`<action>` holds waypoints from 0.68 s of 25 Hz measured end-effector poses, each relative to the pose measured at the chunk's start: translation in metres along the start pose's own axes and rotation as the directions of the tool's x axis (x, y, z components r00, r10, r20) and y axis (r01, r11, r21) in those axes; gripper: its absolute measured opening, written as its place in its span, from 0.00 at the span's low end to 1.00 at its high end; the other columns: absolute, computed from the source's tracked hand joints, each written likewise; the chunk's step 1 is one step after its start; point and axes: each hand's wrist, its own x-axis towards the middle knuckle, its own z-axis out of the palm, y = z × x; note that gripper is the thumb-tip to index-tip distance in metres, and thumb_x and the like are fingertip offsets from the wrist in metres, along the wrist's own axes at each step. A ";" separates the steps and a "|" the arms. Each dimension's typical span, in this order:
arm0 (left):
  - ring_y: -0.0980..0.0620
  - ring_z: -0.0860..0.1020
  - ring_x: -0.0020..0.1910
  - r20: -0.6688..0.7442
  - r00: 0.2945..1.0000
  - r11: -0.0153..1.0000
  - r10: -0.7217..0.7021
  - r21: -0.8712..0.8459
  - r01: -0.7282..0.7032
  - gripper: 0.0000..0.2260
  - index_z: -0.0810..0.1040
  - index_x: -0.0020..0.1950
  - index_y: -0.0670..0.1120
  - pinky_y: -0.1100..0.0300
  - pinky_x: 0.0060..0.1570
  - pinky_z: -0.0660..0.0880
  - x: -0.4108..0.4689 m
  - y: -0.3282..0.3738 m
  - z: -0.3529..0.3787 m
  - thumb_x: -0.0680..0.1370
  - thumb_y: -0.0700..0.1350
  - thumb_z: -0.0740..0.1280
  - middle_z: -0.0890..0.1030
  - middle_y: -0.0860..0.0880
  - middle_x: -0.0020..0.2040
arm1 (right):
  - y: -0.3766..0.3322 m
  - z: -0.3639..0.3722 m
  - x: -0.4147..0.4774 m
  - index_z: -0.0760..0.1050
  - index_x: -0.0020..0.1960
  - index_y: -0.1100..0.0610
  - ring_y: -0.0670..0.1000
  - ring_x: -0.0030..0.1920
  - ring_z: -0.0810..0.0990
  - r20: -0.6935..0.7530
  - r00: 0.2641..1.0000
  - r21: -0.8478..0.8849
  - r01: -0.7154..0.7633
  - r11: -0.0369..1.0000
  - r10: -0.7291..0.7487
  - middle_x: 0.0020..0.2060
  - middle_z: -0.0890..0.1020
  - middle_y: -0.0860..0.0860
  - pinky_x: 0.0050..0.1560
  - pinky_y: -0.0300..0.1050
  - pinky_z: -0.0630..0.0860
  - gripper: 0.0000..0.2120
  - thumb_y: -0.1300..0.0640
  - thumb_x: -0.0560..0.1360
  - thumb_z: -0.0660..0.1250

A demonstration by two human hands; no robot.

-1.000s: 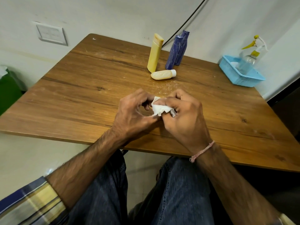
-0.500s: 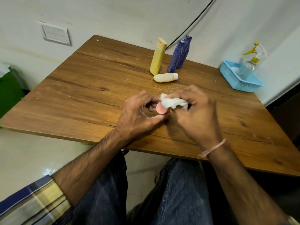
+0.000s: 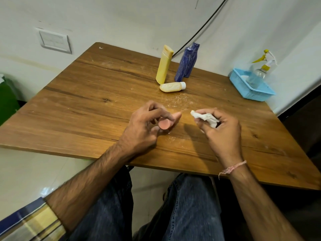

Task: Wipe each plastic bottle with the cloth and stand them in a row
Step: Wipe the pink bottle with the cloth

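Wooden bench by a white wall: the left hand curls round a small pink bottle, the right hand bunches the cloth nearby, not touching. Likely light, stiff and slick; best pinched across its body.

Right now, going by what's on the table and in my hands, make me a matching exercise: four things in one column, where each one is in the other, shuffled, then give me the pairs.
Things:
1. cloth
2. small pink object
3. white-capped bottle
4. spray bottle

Places:
A. in the blue basket
B. lying on its side on the table
C. held in the left hand
D. gripped in the right hand

Pairs: 1-D, 2-C, 3-B, 4-A
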 end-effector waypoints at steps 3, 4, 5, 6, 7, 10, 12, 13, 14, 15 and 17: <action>0.54 0.76 0.56 -0.002 1.000 0.999 0.023 -0.040 -0.023 0.14 0.80 0.57 0.46 0.57 0.52 0.77 0.000 -0.001 -0.001 0.72 0.42 0.72 0.78 0.50 0.57 | 0.006 0.012 -0.008 0.83 0.49 0.46 0.41 0.48 0.82 -0.008 0.999 -0.012 -0.038 0.999 0.038 0.46 0.85 0.44 0.46 0.33 0.74 0.14 0.64 0.70 0.77; 0.54 0.77 0.55 -0.008 1.000 0.998 0.017 -0.065 -0.018 0.15 0.79 0.57 0.45 0.55 0.51 0.79 0.000 0.000 -0.002 0.71 0.41 0.72 0.78 0.50 0.56 | 0.004 0.017 -0.010 0.84 0.51 0.47 0.40 0.48 0.81 -0.003 0.999 -0.018 -0.044 0.999 0.044 0.47 0.84 0.44 0.46 0.31 0.74 0.14 0.63 0.71 0.76; 0.55 0.78 0.54 -0.012 1.000 0.996 0.005 -0.089 -0.006 0.16 0.78 0.57 0.44 0.53 0.51 0.80 0.000 0.001 -0.002 0.70 0.38 0.74 0.79 0.50 0.55 | 0.002 0.023 -0.012 0.84 0.52 0.47 0.39 0.48 0.81 0.004 0.999 -0.024 -0.041 0.999 0.042 0.47 0.84 0.44 0.47 0.30 0.74 0.13 0.62 0.72 0.76; 0.54 0.79 0.53 -0.010 1.000 0.995 -0.001 -0.100 0.000 0.18 0.77 0.57 0.43 0.51 0.51 0.80 0.000 0.002 -0.002 0.69 0.36 0.75 0.80 0.49 0.55 | 0.000 0.029 -0.013 0.84 0.54 0.49 0.39 0.49 0.80 0.015 1.000 -0.028 -0.025 0.999 0.025 0.48 0.83 0.44 0.47 0.28 0.74 0.13 0.62 0.72 0.76; 0.54 0.80 0.52 -0.007 1.000 0.995 0.007 -0.101 -0.008 0.18 0.76 0.56 0.42 0.51 0.51 0.80 -0.001 0.003 -0.001 0.69 0.35 0.75 0.80 0.49 0.54 | -0.001 0.034 -0.014 0.84 0.55 0.50 0.40 0.49 0.80 0.026 1.000 -0.021 -0.001 1.000 0.001 0.48 0.83 0.45 0.47 0.28 0.74 0.13 0.61 0.73 0.75; 0.53 0.80 0.51 -0.003 0.999 0.995 0.040 -0.091 -0.040 0.17 0.77 0.54 0.42 0.50 0.51 0.80 -0.002 0.001 -0.002 0.68 0.33 0.76 0.81 0.49 0.52 | -0.002 0.043 -0.016 0.85 0.55 0.54 0.43 0.48 0.81 0.082 0.994 0.027 0.065 0.998 -0.067 0.47 0.83 0.47 0.46 0.32 0.76 0.11 0.62 0.73 0.75; 0.51 0.80 0.52 0.002 0.999 0.996 0.034 -0.086 -0.034 0.17 0.77 0.53 0.42 0.48 0.51 0.80 -0.002 0.001 -0.003 0.67 0.31 0.75 0.81 0.49 0.52 | 0.008 0.041 -0.013 0.85 0.56 0.55 0.43 0.47 0.81 0.064 0.996 -0.040 0.063 0.997 -0.060 0.47 0.83 0.48 0.45 0.35 0.77 0.11 0.61 0.74 0.75; 0.51 0.80 0.53 0.007 0.999 0.997 0.031 -0.074 -0.030 0.17 0.77 0.53 0.42 0.48 0.51 0.80 -0.002 0.002 -0.003 0.67 0.30 0.75 0.81 0.48 0.52 | 0.015 0.039 -0.010 0.85 0.56 0.55 0.43 0.46 0.81 0.032 0.999 -0.077 0.011 0.997 -0.009 0.47 0.83 0.48 0.43 0.36 0.76 0.11 0.60 0.74 0.75; 0.51 0.80 0.53 0.012 0.999 0.998 0.037 -0.056 -0.036 0.18 0.77 0.52 0.42 0.48 0.51 0.80 -0.002 0.002 -0.003 0.67 0.29 0.74 0.81 0.48 0.53 | 0.022 0.035 -0.007 0.85 0.54 0.54 0.42 0.45 0.81 -0.003 0.997 -0.082 -0.071 0.994 0.071 0.45 0.84 0.47 0.42 0.36 0.75 0.09 0.59 0.74 0.75; 0.50 0.80 0.53 0.017 0.999 0.998 0.048 -0.034 -0.047 0.18 0.77 0.52 0.43 0.48 0.51 0.80 -0.003 0.003 -0.002 0.66 0.28 0.73 0.81 0.48 0.53 | 0.028 0.032 -0.005 0.86 0.52 0.54 0.42 0.44 0.81 -0.026 0.987 -0.056 -0.160 0.986 0.158 0.44 0.84 0.46 0.42 0.37 0.74 0.07 0.57 0.74 0.75; 0.49 0.79 0.53 0.027 0.997 0.998 0.067 0.014 -0.067 0.17 0.77 0.51 0.43 0.47 0.50 0.80 -0.003 0.004 -0.001 0.67 0.28 0.72 0.81 0.47 0.53 | 0.030 0.031 -0.005 0.86 0.50 0.54 0.43 0.44 0.81 -0.040 0.970 -0.020 -0.241 0.970 0.240 0.43 0.85 0.46 0.42 0.36 0.73 0.06 0.56 0.73 0.76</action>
